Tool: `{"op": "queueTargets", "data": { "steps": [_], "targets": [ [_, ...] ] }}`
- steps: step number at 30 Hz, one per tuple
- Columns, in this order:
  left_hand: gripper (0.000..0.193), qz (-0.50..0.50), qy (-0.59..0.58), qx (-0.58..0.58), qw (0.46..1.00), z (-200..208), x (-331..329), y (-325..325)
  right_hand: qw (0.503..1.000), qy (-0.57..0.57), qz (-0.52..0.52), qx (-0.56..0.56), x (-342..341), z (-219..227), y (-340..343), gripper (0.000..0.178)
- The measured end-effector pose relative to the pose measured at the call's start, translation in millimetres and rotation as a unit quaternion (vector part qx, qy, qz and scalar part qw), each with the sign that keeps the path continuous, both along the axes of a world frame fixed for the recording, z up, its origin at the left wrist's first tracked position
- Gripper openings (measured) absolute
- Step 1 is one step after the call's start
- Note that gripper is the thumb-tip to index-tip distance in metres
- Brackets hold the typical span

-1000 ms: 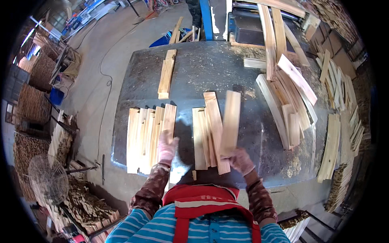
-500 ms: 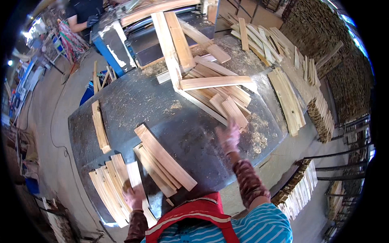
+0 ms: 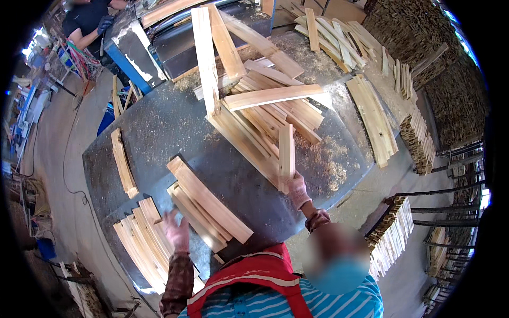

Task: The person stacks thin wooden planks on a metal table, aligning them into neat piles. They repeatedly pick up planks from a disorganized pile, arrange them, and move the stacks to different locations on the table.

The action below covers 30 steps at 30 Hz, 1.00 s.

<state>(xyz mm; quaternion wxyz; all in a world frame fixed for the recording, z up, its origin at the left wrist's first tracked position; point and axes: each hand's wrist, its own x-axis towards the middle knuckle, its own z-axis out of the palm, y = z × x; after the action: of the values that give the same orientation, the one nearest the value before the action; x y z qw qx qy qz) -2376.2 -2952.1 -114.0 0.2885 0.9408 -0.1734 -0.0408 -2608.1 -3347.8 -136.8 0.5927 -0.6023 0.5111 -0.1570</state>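
My right hand (image 3: pixel 296 190), in a pale glove, is closed round the near end of a short wooden board (image 3: pixel 286 151). That board points away from me, its far end over the edge of a loose heap of boards (image 3: pixel 265 114). My left hand (image 3: pixel 176 232), also gloved, has its fingers spread and holds nothing. It hovers between a row of boards (image 3: pixel 132 246) laid side by side at the near left and a small stack of longer boards (image 3: pixel 209 204).
The dark metal table (image 3: pixel 238 191) carries sawdust. A narrow pair of boards (image 3: pixel 123 164) lies at its left. Beyond it stands a machine (image 3: pixel 132 50) with a blue side, a gloved person (image 3: pixel 87 26) beside it. More boards (image 3: pixel 371 119) lie right; stacked wood (image 3: pixel 392 238) stands lower right.
My right hand has taken hold of the short board and swung it upright in view, nearer to me. My left hand has lifted off the left row, its fingers spreading.
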Motion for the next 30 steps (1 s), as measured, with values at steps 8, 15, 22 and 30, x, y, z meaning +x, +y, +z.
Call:
{"op": "queueTargets", "data": {
  "steps": [8, 15, 22, 30],
  "targets": [
    [0.075, -0.141, 0.544, -0.293, 0.774, 51, -67, -198, 0.953, 0.004, 0.209, -0.218, 16, 59, 106, 0.057],
    [0.053, -0.014, 0.651, -0.465, 0.599, 62, -48, -169, 0.894, -0.302, 0.100, 0.316, 12, 52, 86, 0.071],
    [0.059, -0.048, 0.619, -0.472, 0.626, 38, -18, -153, 0.860, -0.302, 0.111, 0.395, 34, 50, 70, 0.059],
    [0.045, 0.149, 0.490, -0.414, 0.752, -9, -2, -138, 0.961, -0.023, 0.238, 0.138, 57, 14, 87, 0.051]
  ]
}}
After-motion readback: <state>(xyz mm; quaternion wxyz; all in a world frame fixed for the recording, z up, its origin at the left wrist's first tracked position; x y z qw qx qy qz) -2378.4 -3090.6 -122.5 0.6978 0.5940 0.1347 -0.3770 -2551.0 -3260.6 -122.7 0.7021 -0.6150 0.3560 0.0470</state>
